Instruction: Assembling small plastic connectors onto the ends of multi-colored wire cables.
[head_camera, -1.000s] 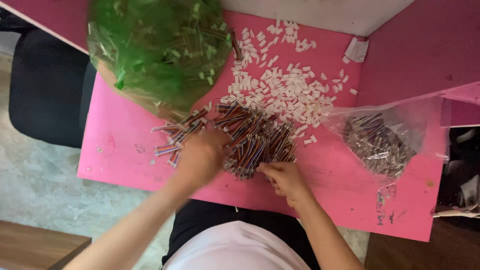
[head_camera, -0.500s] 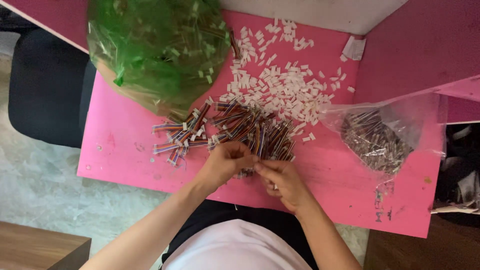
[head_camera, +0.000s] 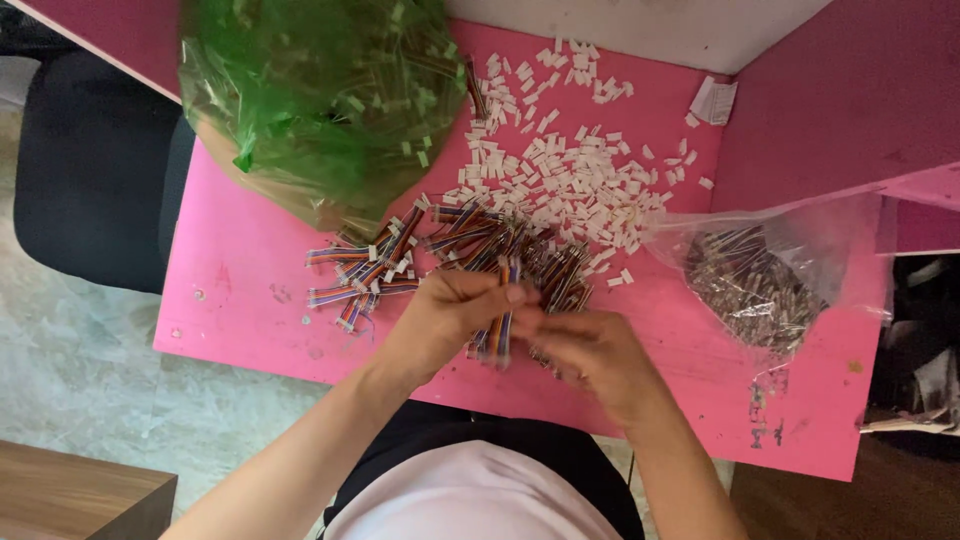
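Observation:
A pile of short multicoloured ribbon cable pieces (head_camera: 480, 245) lies in the middle of the pink table (head_camera: 250, 290). My left hand (head_camera: 450, 315) pinches one such cable piece (head_camera: 500, 335) that hangs down between both hands. My right hand (head_camera: 590, 355) meets it from the right, fingers closed at the same piece. Beyond the pile lies a scatter of small white plastic connectors (head_camera: 570, 175).
A big green plastic bag (head_camera: 320, 90) full of parts sits at the table's back left. A clear plastic bag (head_camera: 760, 275) with more cable pieces lies at the right. A black chair (head_camera: 90, 170) stands left of the table. Pink partition walls (head_camera: 850, 90) rise at the right.
My left hand left the cable pile and came to the middle with one piece. The right hand moved up to meet it.

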